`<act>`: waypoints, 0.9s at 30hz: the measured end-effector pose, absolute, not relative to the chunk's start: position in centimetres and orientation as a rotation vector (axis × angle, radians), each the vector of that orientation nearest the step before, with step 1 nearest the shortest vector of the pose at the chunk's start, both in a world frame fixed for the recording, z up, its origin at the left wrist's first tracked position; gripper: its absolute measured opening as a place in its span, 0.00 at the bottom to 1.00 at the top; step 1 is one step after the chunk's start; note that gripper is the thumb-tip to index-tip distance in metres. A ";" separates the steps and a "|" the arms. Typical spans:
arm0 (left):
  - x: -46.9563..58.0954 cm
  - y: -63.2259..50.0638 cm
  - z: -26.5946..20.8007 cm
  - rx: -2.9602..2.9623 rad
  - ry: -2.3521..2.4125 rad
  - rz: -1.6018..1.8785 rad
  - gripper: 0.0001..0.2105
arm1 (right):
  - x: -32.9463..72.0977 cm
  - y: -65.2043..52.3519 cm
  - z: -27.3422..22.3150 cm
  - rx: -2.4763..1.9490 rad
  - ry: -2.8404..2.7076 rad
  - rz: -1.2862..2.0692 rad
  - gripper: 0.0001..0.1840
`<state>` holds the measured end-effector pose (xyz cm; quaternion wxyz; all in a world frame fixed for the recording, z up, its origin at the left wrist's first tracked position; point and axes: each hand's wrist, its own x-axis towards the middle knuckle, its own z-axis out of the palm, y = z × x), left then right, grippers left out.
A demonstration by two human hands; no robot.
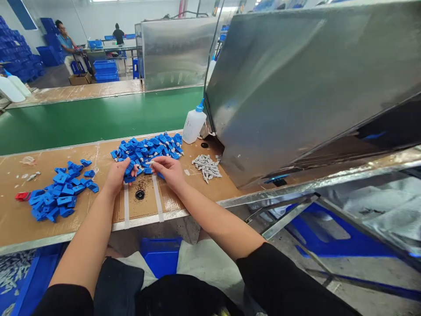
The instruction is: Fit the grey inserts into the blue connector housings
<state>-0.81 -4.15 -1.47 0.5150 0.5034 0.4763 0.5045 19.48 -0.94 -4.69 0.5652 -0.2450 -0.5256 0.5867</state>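
Observation:
My left hand [119, 175] is closed around a blue plastic part [130, 170] in front of a large heap of blue parts [149, 147]. To its right, my right hand [169, 170] pinches a small whitish piece [150, 162] between thumb and fingers, a short gap away from the blue part. Beyond my right hand lies a small pile of grey pieces [207, 167]. On the left, a second pile of blue parts [61, 191] rests on the brown board [105, 175]. Dark specks surround a round black fitting [140, 194] below my hands.
A translucent squeeze bottle [194, 123] with a blue tip stands behind the grey pieces. The large metal housing [296, 87] rises at the right. A green conveyor belt [82, 120] runs beyond the board. Near the left pile lies a red part [23, 196]. Two people are in the background.

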 end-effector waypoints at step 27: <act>-2.7 -3.6 -0.8 1.210 1.229 0.775 0.31 | 19.6 -0.8 -4.6 -0.602 -2.292 0.368 0.16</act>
